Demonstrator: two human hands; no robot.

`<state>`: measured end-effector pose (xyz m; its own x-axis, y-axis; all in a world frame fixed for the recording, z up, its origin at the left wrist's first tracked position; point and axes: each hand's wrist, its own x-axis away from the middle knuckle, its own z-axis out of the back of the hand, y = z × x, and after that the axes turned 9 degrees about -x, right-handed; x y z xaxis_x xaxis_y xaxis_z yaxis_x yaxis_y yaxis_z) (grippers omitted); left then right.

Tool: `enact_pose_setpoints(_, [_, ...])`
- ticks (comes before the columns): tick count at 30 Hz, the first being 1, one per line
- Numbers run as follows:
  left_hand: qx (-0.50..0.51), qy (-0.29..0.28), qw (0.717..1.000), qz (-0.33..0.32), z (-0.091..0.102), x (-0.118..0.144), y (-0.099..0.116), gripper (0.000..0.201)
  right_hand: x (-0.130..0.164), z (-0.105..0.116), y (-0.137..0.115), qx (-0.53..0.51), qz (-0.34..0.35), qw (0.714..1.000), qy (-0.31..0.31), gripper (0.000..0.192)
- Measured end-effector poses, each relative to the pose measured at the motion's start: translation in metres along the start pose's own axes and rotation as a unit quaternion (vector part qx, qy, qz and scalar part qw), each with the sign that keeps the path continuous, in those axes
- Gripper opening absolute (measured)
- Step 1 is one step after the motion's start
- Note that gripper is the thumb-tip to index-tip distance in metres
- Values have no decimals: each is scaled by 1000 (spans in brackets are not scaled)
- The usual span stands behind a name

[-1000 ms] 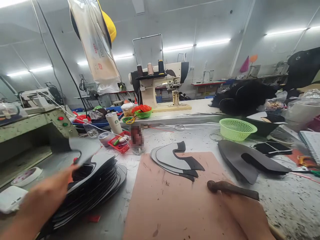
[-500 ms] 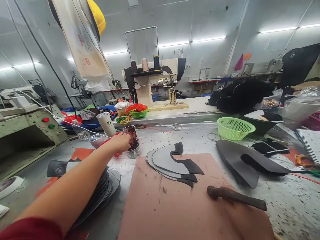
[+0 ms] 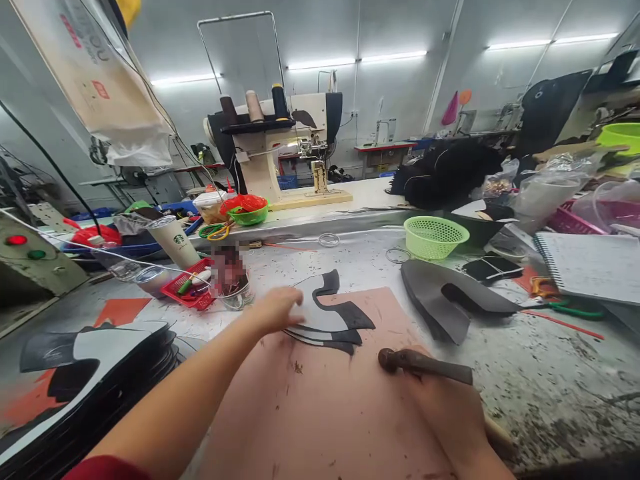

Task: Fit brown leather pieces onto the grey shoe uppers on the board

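Note:
My left hand (image 3: 277, 310) reaches across a pink cutting mat (image 3: 325, 407) and rests on the left edge of a small stack of grey and black cut shoe pieces (image 3: 333, 317); its fingers lie loosely on the top piece. My right hand (image 3: 453, 420) is at the lower right, closed around the handle of a dark hammer (image 3: 425, 363) whose head lies on the mat. A tall stack of similar black and white cut pieces (image 3: 90, 370) sits at the left, under my left forearm.
A phone (image 3: 227, 270) leans on a glass beside a red basket (image 3: 193, 288) and a paper cup (image 3: 173, 240). Right of the mat lie large dark pieces (image 3: 450, 300), a green basket (image 3: 435, 237), scissors (image 3: 555, 303) and a notebook (image 3: 590, 263). A sewing machine (image 3: 280, 143) stands behind.
My left hand went from the stack at the left to the phone, then drew back onto the small stack of cut pieces. The view has swung right. The hammer hand has stayed put.

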<state>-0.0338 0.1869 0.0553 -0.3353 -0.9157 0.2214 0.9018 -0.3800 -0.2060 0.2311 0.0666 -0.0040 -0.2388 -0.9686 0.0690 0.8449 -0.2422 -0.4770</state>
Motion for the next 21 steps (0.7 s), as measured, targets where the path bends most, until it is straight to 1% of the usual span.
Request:
enact_pose_setpoints(2, [21, -24, 998, -59, -5, -2, 12, 34, 0, 0, 1, -1, 6, 1000, 7, 26])
enact_pose_setpoints(4, [28, -35, 996, -73, -9, -5, 15, 32, 1, 0, 2, 1, 10, 1000, 13, 25])
enact_pose_setpoints(6, [30, -30, 996, -74, -12, -5, 13, 31, 2, 1, 2, 10, 14, 1000, 13, 26])
enact_pose_setpoints(10, [32, -2, 996, -81, -21, 3, 16, 36, 3, 0, 3, 21, 28, 999, 11, 28])
enact_pose_setpoints(14, [34, 39, 997, -60, -34, 9, 25, 32, 5, -4, 6, 44, 50, 997, 30, 28])
enact_pose_setpoints(16, [35, 59, 996, -53, -39, 10, 27, 33, 6, -7, 6, 56, 52, 996, 38, 29])
enact_pose_setpoints(19, [35, 87, 994, -62, -43, 12, 29, 37, 6, -10, 6, 71, 50, 995, 51, 29])
enact_pose_setpoints(21, [30, 107, 992, -67, -45, 13, 31, 34, 7, -10, 4, 78, 46, 994, 58, 30])
